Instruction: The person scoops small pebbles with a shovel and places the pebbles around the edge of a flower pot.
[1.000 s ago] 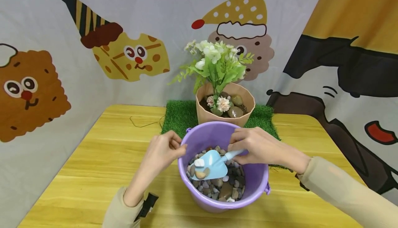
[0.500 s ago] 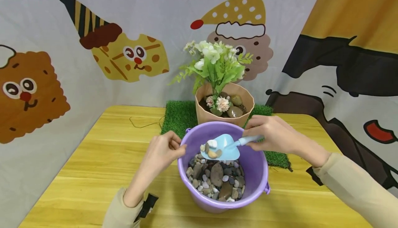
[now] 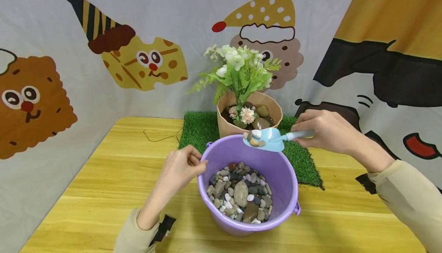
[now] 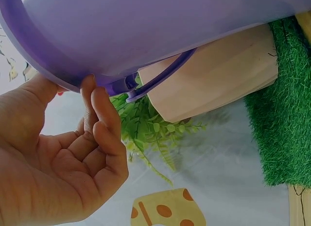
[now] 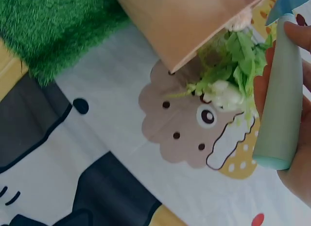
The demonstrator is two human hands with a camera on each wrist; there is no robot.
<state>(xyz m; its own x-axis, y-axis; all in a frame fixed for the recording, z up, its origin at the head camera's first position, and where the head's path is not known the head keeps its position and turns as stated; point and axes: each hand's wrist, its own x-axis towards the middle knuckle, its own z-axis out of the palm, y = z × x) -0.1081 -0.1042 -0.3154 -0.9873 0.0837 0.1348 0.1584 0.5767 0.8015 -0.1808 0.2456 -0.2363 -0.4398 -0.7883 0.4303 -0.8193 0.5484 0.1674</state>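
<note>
My right hand [image 3: 322, 132] grips the handle [image 5: 282, 99] of a light blue toy shovel [image 3: 272, 140]. Several small pebbles [image 3: 254, 139] lie on its blade, which hovers over the far rim of a purple bucket [image 3: 235, 228]. With thumb and fingertips my left hand [image 3: 181, 166] pinches the bucket's left rim, as the left wrist view also shows [image 4: 77, 82]. Grey, white and brown pebbles [image 3: 240, 193] cover the bucket's floor. Just behind the blade stands a peach flowerpot [image 3: 224, 126] with white flowers [image 3: 236, 59] and larger stones [image 3: 261, 124] inside.
Under the flowerpot lies a green artificial turf mat [image 3: 304, 165] on the wooden table [image 3: 114, 191]. A thin dark wire [image 3: 159, 140] rests on the table left of the mat. Behind everything hangs a cloth backdrop [image 3: 155, 11] with cartoon figures.
My right hand has lifted the shovel with its pebbles from inside the bucket, up and to the right, to the far rim. My left hand has stayed at the bucket's rim.
</note>
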